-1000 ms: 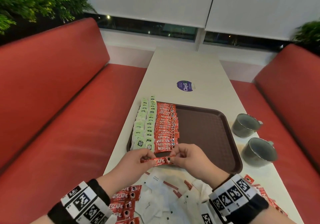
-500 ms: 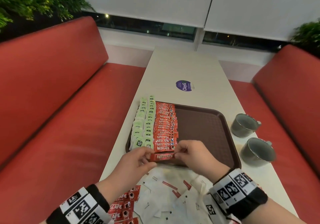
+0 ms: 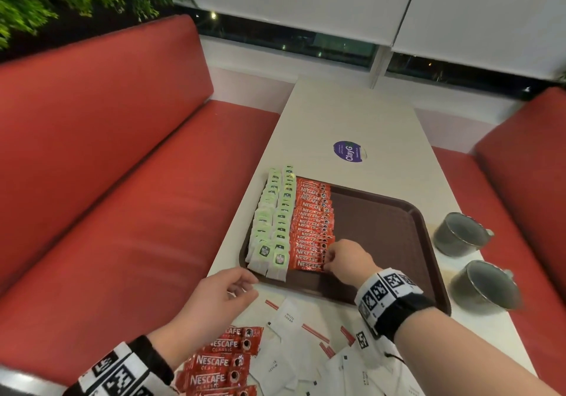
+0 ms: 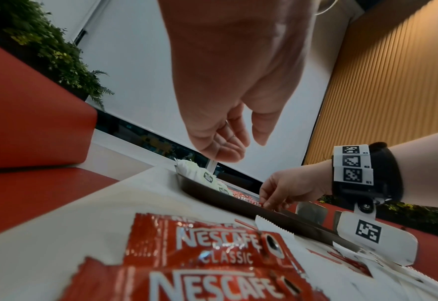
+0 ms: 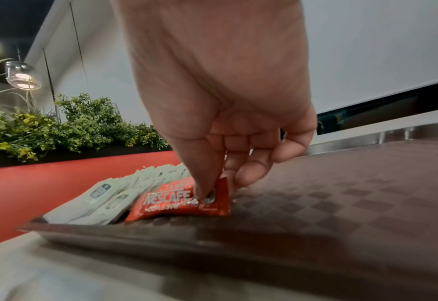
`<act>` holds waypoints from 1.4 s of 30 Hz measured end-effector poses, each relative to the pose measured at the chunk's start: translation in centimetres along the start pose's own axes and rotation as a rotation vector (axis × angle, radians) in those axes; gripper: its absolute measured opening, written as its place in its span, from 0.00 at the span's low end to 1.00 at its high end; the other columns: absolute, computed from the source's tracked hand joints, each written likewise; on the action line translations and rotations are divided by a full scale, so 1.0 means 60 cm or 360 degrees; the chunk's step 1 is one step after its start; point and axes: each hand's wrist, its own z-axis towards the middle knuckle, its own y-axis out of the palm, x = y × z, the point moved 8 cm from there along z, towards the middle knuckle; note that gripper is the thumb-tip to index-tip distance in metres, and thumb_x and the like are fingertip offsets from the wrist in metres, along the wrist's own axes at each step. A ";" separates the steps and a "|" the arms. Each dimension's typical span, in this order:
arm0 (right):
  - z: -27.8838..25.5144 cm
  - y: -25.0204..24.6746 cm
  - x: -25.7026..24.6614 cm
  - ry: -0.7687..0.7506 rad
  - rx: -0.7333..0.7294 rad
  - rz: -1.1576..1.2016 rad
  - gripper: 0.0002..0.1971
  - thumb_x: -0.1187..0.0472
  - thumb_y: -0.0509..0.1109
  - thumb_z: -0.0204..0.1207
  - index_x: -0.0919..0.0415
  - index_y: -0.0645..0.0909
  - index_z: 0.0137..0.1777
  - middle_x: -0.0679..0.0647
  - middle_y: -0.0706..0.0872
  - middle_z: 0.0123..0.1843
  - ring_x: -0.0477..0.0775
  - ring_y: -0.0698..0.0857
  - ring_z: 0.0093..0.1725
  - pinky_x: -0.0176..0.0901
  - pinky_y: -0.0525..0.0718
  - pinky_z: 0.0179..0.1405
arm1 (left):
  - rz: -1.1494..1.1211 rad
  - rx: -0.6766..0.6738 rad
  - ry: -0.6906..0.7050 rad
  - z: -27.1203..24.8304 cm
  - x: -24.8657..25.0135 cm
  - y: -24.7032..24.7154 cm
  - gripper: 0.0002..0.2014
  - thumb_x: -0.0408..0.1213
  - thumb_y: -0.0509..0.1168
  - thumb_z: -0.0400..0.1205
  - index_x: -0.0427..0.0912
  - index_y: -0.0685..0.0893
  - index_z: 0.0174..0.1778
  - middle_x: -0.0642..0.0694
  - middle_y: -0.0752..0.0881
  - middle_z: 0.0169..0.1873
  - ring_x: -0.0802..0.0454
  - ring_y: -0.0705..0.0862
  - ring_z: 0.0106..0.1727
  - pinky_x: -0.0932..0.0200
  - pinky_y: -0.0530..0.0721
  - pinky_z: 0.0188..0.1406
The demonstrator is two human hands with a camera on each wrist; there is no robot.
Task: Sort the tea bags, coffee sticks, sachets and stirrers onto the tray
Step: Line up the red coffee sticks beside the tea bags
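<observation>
Pinching "NESCAFE CLASSIC" stick (image 5: 184,203), right hand (image 5: 220,97)

The head view looks forward and down along the white table (image 3: 361,114) from its near end, taking in the brown tray (image 3: 379,227), both benches and the far window. The left wrist view sits low over the table's near left corner, very close to the loose coffee sticks (image 4: 212,250), facing past the left hand (image 4: 228,81) toward the tray's near rim (image 4: 238,200). The right wrist view sits just beyond that rim, looking leftward across the tray floor (image 5: 341,193) under the right hand (image 5: 220,85). All three views share the tray's near left corner.
</observation>
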 end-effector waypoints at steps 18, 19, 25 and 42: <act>-0.028 -0.008 -0.024 -0.0078 0.0089 -0.0261 0.03 0.57 0.59 0.80 0.53 0.73 0.48 0.51 0.84 0.51 0.58 0.83 0.54 0.57 0.70 0.65 | 0.0105 -0.0059 -0.0038 -0.004 0.003 0.015 0.06 0.37 0.71 0.77 0.55 0.86 0.44 0.54 0.88 0.40 0.61 0.84 0.44 0.75 0.77 0.40; -0.036 -0.013 -0.023 -0.0090 0.0131 -0.0237 0.04 0.57 0.58 0.79 0.53 0.74 0.49 0.51 0.85 0.51 0.59 0.83 0.54 0.58 0.69 0.65 | 0.0129 -0.0074 -0.0038 -0.005 0.007 0.019 0.06 0.37 0.71 0.77 0.55 0.86 0.44 0.54 0.88 0.40 0.60 0.84 0.45 0.76 0.77 0.39; -0.163 -0.074 0.022 -0.0267 0.0427 0.0169 0.09 0.49 0.61 0.81 0.52 0.78 0.52 0.49 0.86 0.48 0.57 0.83 0.51 0.56 0.71 0.60 | 0.0145 -0.0099 -0.0008 0.000 0.040 0.054 0.06 0.33 0.73 0.76 0.50 0.88 0.42 0.50 0.88 0.38 0.52 0.84 0.43 0.76 0.74 0.34; -0.320 0.022 0.515 0.0526 0.0433 0.0400 0.16 0.45 0.70 0.75 0.51 0.82 0.59 0.47 0.84 0.56 0.51 0.82 0.55 0.43 0.80 0.53 | 0.0349 -0.0527 0.0359 -0.034 0.224 0.369 0.04 0.39 0.70 0.79 0.55 0.87 0.41 0.59 0.87 0.38 0.70 0.82 0.44 0.76 0.76 0.40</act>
